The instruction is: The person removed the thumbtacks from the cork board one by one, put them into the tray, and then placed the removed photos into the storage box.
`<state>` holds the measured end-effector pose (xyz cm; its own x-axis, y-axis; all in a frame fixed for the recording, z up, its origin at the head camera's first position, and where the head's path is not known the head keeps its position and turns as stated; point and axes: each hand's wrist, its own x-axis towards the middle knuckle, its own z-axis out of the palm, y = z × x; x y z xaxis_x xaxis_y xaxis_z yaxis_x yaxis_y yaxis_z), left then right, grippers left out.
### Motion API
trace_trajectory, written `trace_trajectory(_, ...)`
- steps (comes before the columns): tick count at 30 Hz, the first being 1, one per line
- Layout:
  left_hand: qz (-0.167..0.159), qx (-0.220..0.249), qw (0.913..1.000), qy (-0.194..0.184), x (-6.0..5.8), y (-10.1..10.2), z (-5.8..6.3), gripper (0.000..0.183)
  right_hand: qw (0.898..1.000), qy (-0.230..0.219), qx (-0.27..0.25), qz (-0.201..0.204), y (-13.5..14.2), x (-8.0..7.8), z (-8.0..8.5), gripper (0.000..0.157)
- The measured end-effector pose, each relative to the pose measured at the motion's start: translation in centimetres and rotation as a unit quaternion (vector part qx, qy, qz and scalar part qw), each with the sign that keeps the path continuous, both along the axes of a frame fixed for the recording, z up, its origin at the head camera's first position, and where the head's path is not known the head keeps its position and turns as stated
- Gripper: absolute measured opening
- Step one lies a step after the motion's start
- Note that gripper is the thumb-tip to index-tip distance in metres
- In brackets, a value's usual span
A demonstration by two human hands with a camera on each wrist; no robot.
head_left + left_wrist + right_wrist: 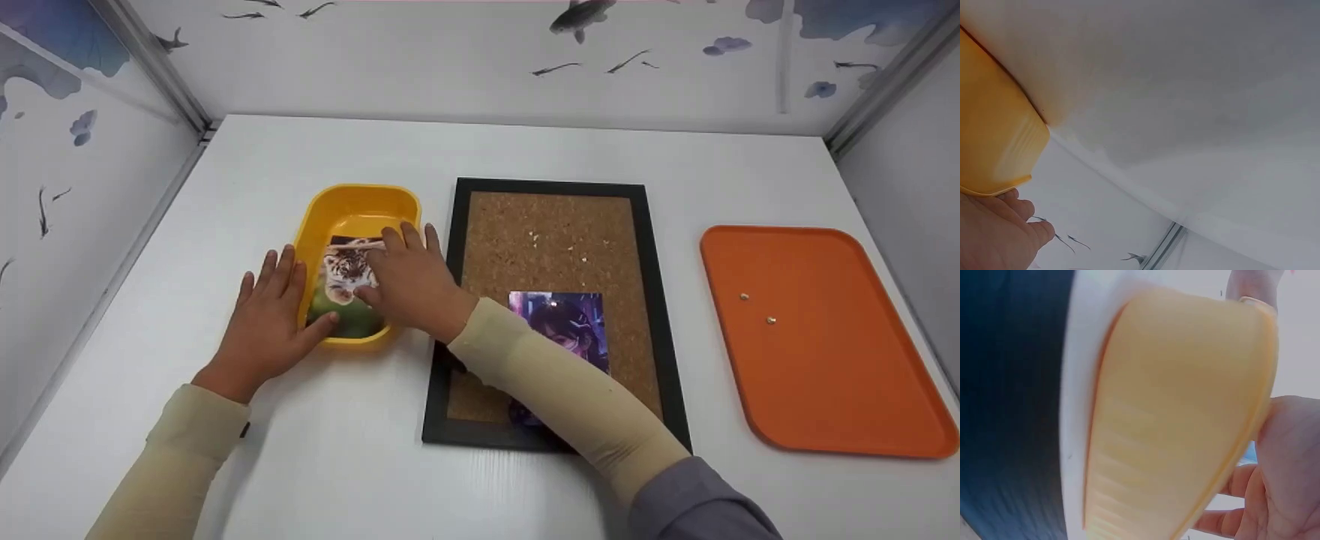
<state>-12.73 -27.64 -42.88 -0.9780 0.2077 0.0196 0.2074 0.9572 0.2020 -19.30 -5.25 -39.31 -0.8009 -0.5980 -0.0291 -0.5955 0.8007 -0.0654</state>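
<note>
A yellow plastic bin stands left of centre on the white table, with a tiger photo lying in it. My left hand lies along the bin's left side, fingers straight on the rim and thumb over the near left corner. Reaching across from the right, my right hand is over the bin's right rim. Its thumb and index fingertip stand apart over the photo's right part, while the other fingers stay loosely extended. In the right wrist view, the hand is beside the bin's outer wall.
A black-framed corkboard lies right of the bin, under my right forearm. It bears a purple illustrated picture, partly covered by the sleeve, and small pale specks. An orange tray at the right holds two small shiny pieces. Printed panels enclose the table.
</note>
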Motion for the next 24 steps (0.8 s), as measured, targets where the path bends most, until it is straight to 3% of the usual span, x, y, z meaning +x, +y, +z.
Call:
trace_trajectory(4, 0.003, -0.002, 1.0000, -0.006, 0.0, 0.1, 0.0, 0.096, 1.000, 0.000, -0.019, -0.005, 1.1, 0.1, 0.7, 0.056)
trace_trajectory(12, 0.001, 0.006, 1.0000, 0.004, 0.0, 0.0, 0.0, 0.095, 0.999, 0.007, -0.028, -0.014, 4.1, 0.0, 1.7, 0.065)
trace_trajectory(17, 0.003, 0.007, 1.0000, 0.004, 0.0, 0.1, -0.1, 0.095, 0.999, 0.016, -0.041, 0.018, 7.2, -0.4, 1.5, 0.060)
trace_trajectory(24, 0.006, 0.013, 0.9999, -0.006, 0.0, 0.0, 0.0, 0.096, 0.997, 0.009, -0.021, 0.077, 12.6, -1.6, 0.5, 0.056)
